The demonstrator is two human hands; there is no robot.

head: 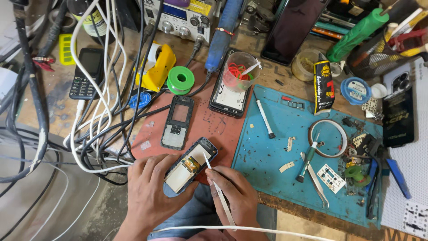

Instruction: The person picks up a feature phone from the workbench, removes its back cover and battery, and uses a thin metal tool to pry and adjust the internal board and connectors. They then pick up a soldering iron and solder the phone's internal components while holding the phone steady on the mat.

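Opened phone (191, 166) at lower centre of the frame over the worktop (267, 143) edge, left hand (149, 192) grip clamped round it, right hand (236, 192) grip pinching tweezers (218, 189), tip on the phone's inside, empty phone frame (177, 121) just above.

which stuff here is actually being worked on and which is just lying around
In use:
left hand
right hand
opened blue-edged phone body
slim metal tweezers

Lying about:
black phone frame
green solder spool
clear plastic cup
white-handled screwdriver
black keypad phone
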